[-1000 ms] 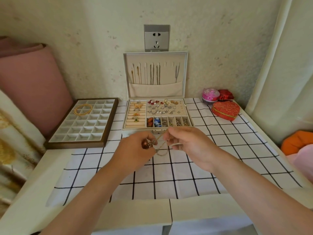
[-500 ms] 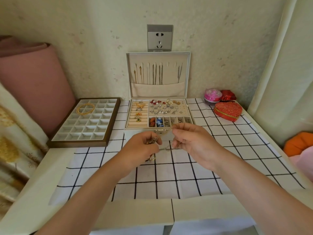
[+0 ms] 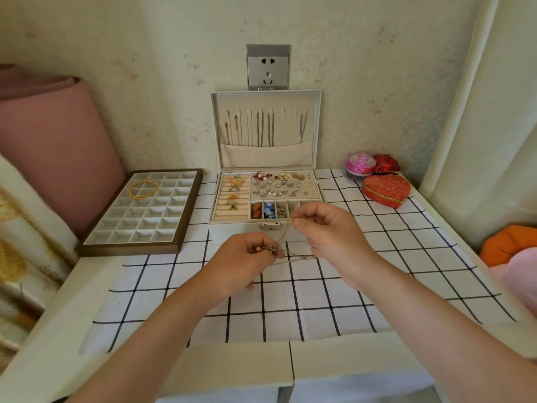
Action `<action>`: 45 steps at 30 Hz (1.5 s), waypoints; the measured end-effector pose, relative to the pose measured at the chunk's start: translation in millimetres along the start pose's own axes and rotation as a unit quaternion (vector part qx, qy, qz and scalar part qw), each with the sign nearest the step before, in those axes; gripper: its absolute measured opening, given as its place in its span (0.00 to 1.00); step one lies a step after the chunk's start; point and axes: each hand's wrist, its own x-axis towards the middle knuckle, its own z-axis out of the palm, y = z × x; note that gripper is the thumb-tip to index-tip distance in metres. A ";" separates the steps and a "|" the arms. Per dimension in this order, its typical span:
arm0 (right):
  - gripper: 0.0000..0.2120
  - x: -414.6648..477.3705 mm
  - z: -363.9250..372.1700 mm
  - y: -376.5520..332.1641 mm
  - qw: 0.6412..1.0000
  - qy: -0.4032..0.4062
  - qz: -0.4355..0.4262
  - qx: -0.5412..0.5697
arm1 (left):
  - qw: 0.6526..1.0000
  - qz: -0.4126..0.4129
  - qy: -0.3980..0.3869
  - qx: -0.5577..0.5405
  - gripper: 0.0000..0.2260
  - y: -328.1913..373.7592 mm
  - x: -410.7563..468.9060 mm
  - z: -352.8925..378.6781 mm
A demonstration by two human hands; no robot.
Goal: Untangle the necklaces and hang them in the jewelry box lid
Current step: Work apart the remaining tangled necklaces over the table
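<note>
A white jewelry box stands open at the back of the table, its upright lid carrying several hanging chains above a fabric pocket. In front of the box, both hands hold a tangle of thin necklaces. My left hand pinches the knotted bunch with its pendants. My right hand pinches one gold chain, which runs taut up and to the right from the bunch. A silver chain trails from the bunch toward the right hand's wrist.
A brown compartment tray with gold bangles lies at the left. A red heart-shaped box, a pink tub and a red item sit at the back right. A checked cloth covers the table.
My right hand has moved up and to the right, drawing one gold chain out of the tangle. My left hand has stayed low, still pinching the bunch.
</note>
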 end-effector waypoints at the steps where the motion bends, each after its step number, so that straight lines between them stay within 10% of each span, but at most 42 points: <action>1: 0.06 0.5 -0.8 0.0 1.000 0.008 -0.005 -0.018 | 1.000 0.001 -0.006 0.001 0.10 0.1 -0.6 -0.8; 20: 0.11 -9.2 -13.6 -1.6 0.980 -0.086 -0.043 -0.173 | 0.994 0.009 0.099 -0.055 0.09 -3.1 2.8 -1.1; 33: 0.11 -10.7 -10.8 0.6 0.935 -0.166 -0.092 -0.298 | 0.992 -0.055 -0.029 -0.113 0.08 3.3 -0.3 -7.9; 45: 0.17 -7.8 -12.7 19.3 0.893 -0.077 -0.083 -0.436 | 0.999 -0.001 -0.037 -0.026 0.10 -8.7 4.4 -1.4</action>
